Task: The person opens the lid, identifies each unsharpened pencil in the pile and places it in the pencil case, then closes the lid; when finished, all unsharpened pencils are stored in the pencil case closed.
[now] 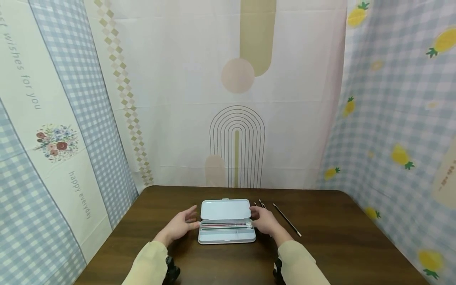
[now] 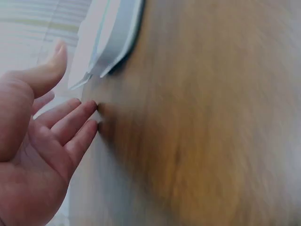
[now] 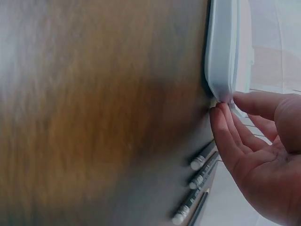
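A pale blue pencil case [image 1: 218,237] lies open on the table, its lid [image 1: 225,209] folded back toward the far side. Several pencils [image 1: 221,227] lie side by side in its upper compartment. At the case's right end, my right hand [image 1: 265,221] pinches the corner near the hinge; the right wrist view has the thumb [image 3: 254,102] at the rim and the fingertips against the side below. My left hand [image 1: 179,225] is by the left end, fingers loosely spread. A small gap separates it from the case in the left wrist view.
A single dark pencil [image 1: 287,220] with a white end lies slanted to the right of my right hand. More dark pencils [image 3: 197,181] lie under and beside that hand. The brown wooden table [image 1: 331,237] reaches back to a hanging cloth [image 1: 171,118], with cloths on both sides.
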